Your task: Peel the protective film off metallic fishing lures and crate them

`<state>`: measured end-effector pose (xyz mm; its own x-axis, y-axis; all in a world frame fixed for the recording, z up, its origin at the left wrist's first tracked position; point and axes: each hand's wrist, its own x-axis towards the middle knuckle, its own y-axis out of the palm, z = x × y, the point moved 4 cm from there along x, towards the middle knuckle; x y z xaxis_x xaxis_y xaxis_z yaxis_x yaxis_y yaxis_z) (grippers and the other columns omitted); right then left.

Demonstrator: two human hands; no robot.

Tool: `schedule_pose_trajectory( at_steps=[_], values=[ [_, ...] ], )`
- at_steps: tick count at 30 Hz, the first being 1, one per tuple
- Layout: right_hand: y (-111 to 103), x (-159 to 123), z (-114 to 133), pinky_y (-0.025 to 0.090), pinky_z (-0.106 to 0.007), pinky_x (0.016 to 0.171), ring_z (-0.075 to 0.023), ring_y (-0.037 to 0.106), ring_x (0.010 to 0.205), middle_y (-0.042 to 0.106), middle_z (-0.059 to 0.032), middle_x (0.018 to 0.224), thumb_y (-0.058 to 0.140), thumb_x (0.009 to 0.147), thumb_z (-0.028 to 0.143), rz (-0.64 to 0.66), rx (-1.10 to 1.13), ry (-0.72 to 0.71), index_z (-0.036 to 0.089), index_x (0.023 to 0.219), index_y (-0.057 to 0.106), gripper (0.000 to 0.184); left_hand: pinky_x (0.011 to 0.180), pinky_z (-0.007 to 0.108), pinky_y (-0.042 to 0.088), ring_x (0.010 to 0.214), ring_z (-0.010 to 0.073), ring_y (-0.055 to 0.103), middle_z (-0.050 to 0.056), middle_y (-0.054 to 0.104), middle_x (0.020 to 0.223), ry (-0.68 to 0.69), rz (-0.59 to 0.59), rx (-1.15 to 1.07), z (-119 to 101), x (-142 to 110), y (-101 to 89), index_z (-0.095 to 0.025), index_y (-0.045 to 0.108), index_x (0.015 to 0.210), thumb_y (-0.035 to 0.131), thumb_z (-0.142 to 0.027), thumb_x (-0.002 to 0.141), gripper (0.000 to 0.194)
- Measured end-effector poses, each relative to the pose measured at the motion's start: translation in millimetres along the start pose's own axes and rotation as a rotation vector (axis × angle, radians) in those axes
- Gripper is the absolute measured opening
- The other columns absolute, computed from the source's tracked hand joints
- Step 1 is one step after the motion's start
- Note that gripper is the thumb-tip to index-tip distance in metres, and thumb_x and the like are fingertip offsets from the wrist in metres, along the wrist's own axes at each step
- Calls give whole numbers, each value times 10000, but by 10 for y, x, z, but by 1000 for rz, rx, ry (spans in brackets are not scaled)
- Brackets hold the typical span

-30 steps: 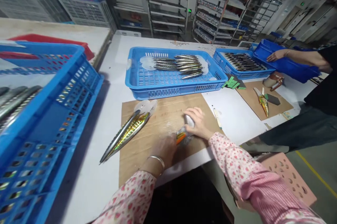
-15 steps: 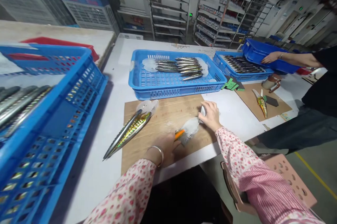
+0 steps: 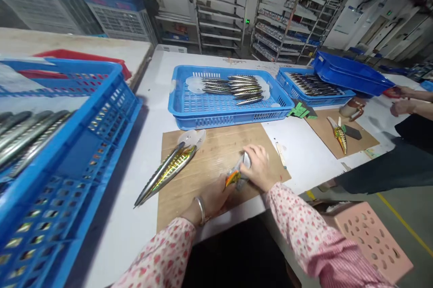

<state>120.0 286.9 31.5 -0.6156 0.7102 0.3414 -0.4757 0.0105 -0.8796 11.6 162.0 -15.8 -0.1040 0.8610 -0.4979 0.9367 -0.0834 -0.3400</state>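
Over the flat brown cardboard sheet (image 3: pixel 219 148), the left hand (image 3: pixel 214 195) is pinching a shiny orange-and-gold fish-shaped lure (image 3: pixel 232 178), which is poking out past the fingertips. The right hand (image 3: pixel 257 166) is holding a pale thing (image 3: pixel 246 160) in curled fingers, right beside that lure. Two long silver-and-gold lures (image 3: pixel 169 175) are lying across the cardboard's left edge. Three blue plastic baskets (image 3: pixel 233 119) are standing around the cardboard: one behind, one left, one back right. All are holding more lures (image 3: pixel 245 85), too packed to count.
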Motion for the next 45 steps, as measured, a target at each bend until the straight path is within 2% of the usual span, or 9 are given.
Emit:
schedule_pose_trajectory(
  at_steps=[4,10,17,20,25,31,35,40,45],
  values=[
    [-118,196,-110,374,-458,919,-303,373,1185,518,-99,1286,555,789,267,13,-115,59,199,1239,537,455,319,229,268,347,115,431,-32,513,628,-25,3,-41,-70,-41,9,-216,382,956,339,-401,874,207],
    [14,-58,70,375,-390,926,-257,409,1154,548,-58,1235,581,769,279,68,5,-68,248,1161,579,393,316,211,257,348,87,388,-51,491,637,1,64,-117,-34,-42,-11,-218,367,977,338,-393,884,200],
    [-114,489,-728,382,-420,933,-277,428,1111,564,-103,1200,565,749,318,-142,-4,189,176,1193,582,466,357,237,300,404,122,443,-26,536,676,-7,62,-76,61,-18,-3,-223,397,1065,353,-452,883,296],
    [-55,407,-897,376,-421,957,-267,478,1065,588,-117,1151,524,748,375,-215,125,228,149,1165,596,480,444,281,376,461,150,485,-6,543,663,86,-24,-20,-50,-150,-10,-204,473,1087,391,-396,871,301],
    [345,21,-1001,339,-470,964,-312,508,1072,609,-119,1120,445,764,519,-34,28,93,189,1148,596,528,606,291,443,629,154,542,6,588,780,143,-261,-61,-361,-474,-149,-242,500,1182,492,-317,845,345],
    [467,-21,-1127,325,-493,952,-347,512,1110,605,-154,1154,374,803,603,46,-85,58,258,1165,580,541,513,201,367,525,60,427,-38,518,744,527,-430,-450,-1220,-990,-991,-215,441,1216,621,-346,819,455],
    [462,-41,-1159,340,-534,944,-378,526,1106,604,-161,1157,376,768,638,12,-66,71,277,1185,585,590,516,183,401,567,63,495,-10,548,762,553,-832,-366,-1354,-1545,-1952,-153,540,1009,750,-328,712,404],
    [583,-43,-1259,359,-540,935,-378,550,1090,610,-177,1123,433,717,630,-37,-18,97,334,1193,593,582,443,183,367,457,73,474,-55,512,604,31,-1219,-199,-411,-1994,-2870,-158,506,899,754,-360,709,372],
    [651,-28,-1323,393,-535,929,-375,561,1069,626,-160,1097,422,713,655,-34,-49,93,306,1110,616,564,440,203,350,409,90,427,-76,449,494,-226,-1290,-129,552,-1972,-3156,-128,505,882,688,-343,770,303]
  ],
)
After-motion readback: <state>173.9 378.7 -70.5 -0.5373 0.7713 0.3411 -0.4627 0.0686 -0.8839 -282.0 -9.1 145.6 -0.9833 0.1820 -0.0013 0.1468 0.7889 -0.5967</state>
